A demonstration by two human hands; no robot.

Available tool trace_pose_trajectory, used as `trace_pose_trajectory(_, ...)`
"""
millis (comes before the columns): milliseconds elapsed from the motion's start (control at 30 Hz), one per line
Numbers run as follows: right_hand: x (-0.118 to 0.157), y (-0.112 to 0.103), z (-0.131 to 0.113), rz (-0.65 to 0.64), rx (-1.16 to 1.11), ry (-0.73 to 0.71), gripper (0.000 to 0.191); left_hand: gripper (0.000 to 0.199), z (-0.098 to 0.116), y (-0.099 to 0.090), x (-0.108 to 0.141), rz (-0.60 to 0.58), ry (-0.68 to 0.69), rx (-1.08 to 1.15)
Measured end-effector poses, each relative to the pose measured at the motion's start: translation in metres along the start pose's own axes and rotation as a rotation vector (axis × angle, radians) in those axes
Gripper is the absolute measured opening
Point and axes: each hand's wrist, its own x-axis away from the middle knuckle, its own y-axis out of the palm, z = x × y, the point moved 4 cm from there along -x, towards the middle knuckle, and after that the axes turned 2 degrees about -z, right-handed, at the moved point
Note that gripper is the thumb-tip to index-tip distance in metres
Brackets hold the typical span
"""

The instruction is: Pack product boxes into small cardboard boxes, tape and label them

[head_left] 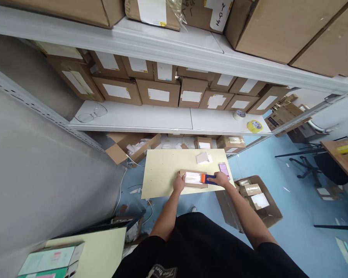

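A small cardboard box (204,187) with a white label (193,178) on its top lies on the pale yellow board (158,170). My left hand (179,183) grips the box's left end, with the thumb near the label's edge. In my right hand (221,180) is a scraper (210,178) with a dark blue handle and an orange front part. Its front end meets the right part of the label; the blade itself is hard to make out. Just beyond my right hand lies a phone (224,168) with a lit pinkish screen. A small white stack (203,158) sits farther back on the board.
Ahead, a shelf (162,116) carries labelled boxes, glasses (92,113), white tape (239,114) and yellow tape (254,126). A large carton (230,208) holding boxes stands right of the board. An open carton (118,153) is at the back left. A wall (46,170) borders the left side.
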Motion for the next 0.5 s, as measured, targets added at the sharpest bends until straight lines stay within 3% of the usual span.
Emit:
trace_pose_trajectory(133, 0.027, -0.029, 0.064, -0.089, 0.101, 0.165, 0.058, 0.062, 0.003, 0.007, -0.004, 0.021, 0.01, 0.004)
trace_pose_trajectory(233, 0.038, -0.036, 0.077, -0.141, 0.188, 0.237, 0.055, 0.059, -0.005, 0.006, -0.01, 0.03, 0.026, 0.058)
trace_pose_trajectory(367, 0.032, -0.033, 0.046, -0.101, 0.211, 0.24, 0.056, 0.054, -0.022, -0.002, -0.02, 0.017, 0.043, 0.21)
trace_pose_trajectory(500, 0.022, -0.03, -0.013, -0.074, 0.156, 0.191, 0.059, 0.049, -0.05, -0.027, -0.025, 0.051, 0.055, 0.283)
